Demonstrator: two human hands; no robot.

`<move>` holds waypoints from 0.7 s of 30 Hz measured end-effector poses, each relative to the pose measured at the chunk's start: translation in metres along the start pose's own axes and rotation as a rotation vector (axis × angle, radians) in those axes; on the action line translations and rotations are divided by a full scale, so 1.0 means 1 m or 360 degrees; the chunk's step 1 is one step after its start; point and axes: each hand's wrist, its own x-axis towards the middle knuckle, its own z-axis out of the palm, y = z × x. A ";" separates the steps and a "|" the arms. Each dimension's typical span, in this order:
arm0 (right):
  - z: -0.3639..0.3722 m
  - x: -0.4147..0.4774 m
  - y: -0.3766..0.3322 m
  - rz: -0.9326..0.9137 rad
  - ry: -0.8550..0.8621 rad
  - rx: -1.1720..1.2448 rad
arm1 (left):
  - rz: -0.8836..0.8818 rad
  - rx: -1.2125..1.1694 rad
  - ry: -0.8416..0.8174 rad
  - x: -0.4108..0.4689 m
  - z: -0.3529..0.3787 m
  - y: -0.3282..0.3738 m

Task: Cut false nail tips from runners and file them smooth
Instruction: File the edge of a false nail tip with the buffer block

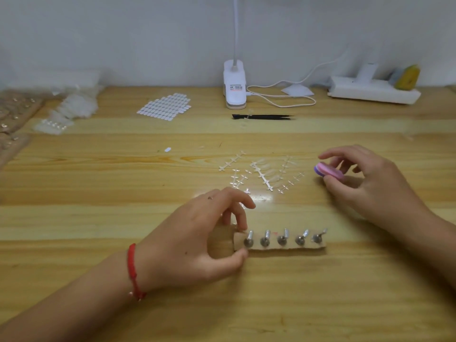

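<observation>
My left hand [204,240] grips the left end of a tan cardboard strip [283,246] between thumb and fingers. Several metal pegs [265,239] stand in a row along the strip. My right hand [365,178] pinches a round pink and purple file block [327,172] just above the table, right of the strip. Between the hands, farther back, lie clear plastic runners [261,174], some with false nail tips still attached.
The wooden table [123,193] holds a sheet of white adhesive tabs [165,106], black tweezers [264,117], a white clip lamp [234,87] with its cable, a power strip [372,91], bags of nail tips [71,107] and one loose white tab [167,149].
</observation>
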 end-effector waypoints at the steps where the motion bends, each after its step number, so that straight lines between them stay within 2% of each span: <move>1: 0.001 0.001 0.002 0.0012 0.0023 -0.0079 | -0.0009 -0.0038 0.0036 -0.001 -0.002 -0.001; 5: 0.007 0.000 0.009 0.0056 0.0045 -0.0106 | -0.0192 -0.0127 0.0237 0.003 -0.012 -0.011; 8: 0.010 0.000 0.009 0.0019 0.0058 -0.0129 | -0.0306 -0.0089 0.0272 0.017 -0.018 -0.020; 15: 0.009 -0.001 0.014 0.0116 0.0073 0.0069 | -0.0435 0.0445 -0.0007 0.093 -0.006 -0.034; 18: 0.008 -0.001 0.017 0.0178 0.0096 0.0176 | -0.0391 0.0702 -0.0204 0.109 0.004 -0.039; 21: 0.009 0.000 0.019 0.0203 0.0075 0.0210 | -0.0280 0.0777 -0.0186 0.112 0.003 -0.042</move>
